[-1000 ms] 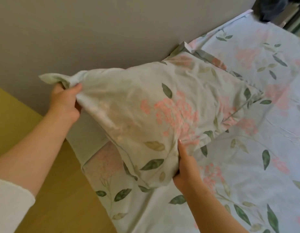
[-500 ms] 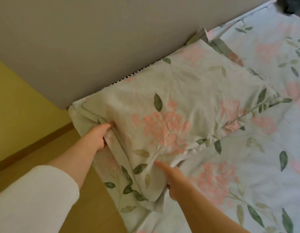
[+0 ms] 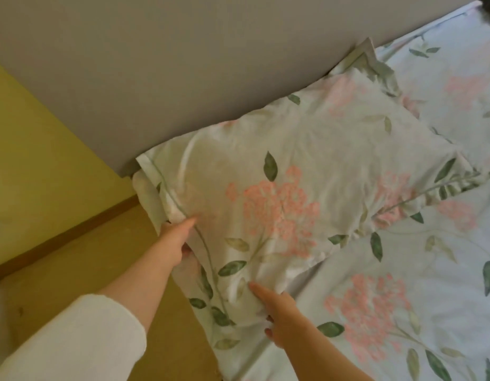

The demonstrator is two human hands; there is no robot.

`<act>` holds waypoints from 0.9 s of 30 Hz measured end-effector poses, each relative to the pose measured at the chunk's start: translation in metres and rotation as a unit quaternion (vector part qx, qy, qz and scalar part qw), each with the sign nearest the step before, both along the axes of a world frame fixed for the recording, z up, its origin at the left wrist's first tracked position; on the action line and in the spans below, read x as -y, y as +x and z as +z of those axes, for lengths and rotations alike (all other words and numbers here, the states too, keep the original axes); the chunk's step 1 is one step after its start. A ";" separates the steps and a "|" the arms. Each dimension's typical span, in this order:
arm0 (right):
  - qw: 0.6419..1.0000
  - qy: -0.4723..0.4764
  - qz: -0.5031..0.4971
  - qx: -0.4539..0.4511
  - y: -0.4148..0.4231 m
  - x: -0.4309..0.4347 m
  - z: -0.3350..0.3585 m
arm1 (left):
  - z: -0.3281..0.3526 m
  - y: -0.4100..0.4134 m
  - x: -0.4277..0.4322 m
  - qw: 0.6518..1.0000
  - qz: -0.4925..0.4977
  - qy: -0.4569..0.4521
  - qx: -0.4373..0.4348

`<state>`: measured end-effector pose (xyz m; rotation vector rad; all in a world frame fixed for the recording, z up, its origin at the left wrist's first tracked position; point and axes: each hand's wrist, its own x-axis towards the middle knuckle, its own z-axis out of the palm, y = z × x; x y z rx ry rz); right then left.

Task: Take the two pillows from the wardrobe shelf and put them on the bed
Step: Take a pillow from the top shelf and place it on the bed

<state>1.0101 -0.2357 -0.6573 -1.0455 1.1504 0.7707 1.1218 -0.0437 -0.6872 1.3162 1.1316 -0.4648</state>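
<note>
A floral pillow (image 3: 279, 188) lies flat on the bed (image 3: 419, 273), its far edge against the grey headboard (image 3: 183, 78). My left hand (image 3: 176, 242) pinches the pillow's left edge, thumb on top and fingers underneath. At the near corner, my right hand (image 3: 281, 316) grips the fabric with one finger on top and the others curled below. The corner of a second pillow (image 3: 371, 60) in the same print sticks out from behind the first one by the headboard; the rest of it is hidden.
The bed's floral cover spreads to the right and toward me. A yellow wall (image 3: 32, 160) with a wooden skirting board (image 3: 62, 240) and a tan floor (image 3: 87, 273) lie to the left of the bed.
The pillow came down from mid-air and now lies flat against the headboard. My left hand moved from its raised far corner to its left edge; my right hand stayed on the near corner.
</note>
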 end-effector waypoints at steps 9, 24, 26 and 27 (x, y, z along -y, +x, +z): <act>0.999 0.005 0.043 -0.020 -0.038 -0.003 -0.002 | 0.008 -0.042 0.004 0.995 0.044 0.060 0.064; 0.994 -0.036 0.100 -0.032 -0.126 0.024 -0.002 | 0.010 -0.172 0.066 0.993 -0.011 0.114 0.011; 0.993 -0.035 0.115 -0.001 -0.134 0.030 0.014 | 0.026 -0.189 0.078 0.990 -0.016 0.140 0.014; 0.992 -0.033 0.123 0.010 -0.139 0.034 0.023 | 0.035 -0.198 0.085 0.990 -0.019 0.136 0.014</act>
